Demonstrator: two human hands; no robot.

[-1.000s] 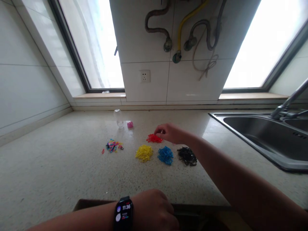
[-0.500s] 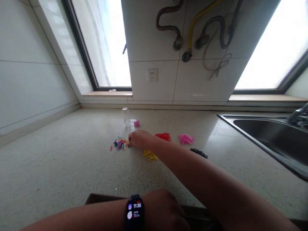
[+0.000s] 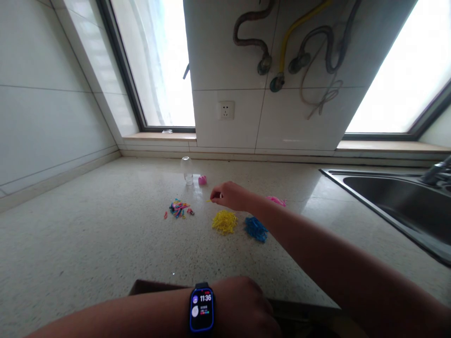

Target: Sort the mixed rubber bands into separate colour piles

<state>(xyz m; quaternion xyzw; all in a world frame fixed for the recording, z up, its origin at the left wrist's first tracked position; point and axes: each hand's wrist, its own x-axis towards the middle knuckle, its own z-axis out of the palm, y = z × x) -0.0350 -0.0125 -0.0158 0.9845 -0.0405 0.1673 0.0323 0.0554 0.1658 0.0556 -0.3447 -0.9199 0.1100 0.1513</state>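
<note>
1. Yellow shows at the tip of the right hand (image 3: 230, 195) in the head view: a small piece (image 3: 208, 201) pinched between thumb and finger, with a gap behind the pinch.
2. The piece juts leftward; its long axis seems to run sideways, though it is too small to be sure.
3. From the right hand, the yellow pile (image 3: 224, 222) lies toward the person, apart from the fingers; the mixed pile (image 3: 179, 208) lies left and slightly nearer the person. The right hand is the closer one to both.
4. The left hand (image 3: 243, 303) is by the near edge, back upward; I cannot tell how closed its fingers are or what they hold.
5. The right forearm partly covers the blue pile (image 3: 256, 229) and pink pile (image 3: 276, 201). A clear bottle (image 3: 187, 171) and pink cap (image 3: 202, 180) stand behind the mixed pile.
6. Leftward, the tabletop (image 3: 116, 225) runs to the side wall (image 3: 52, 126); the sink (image 3: 373, 173) bounds the right.
</note>
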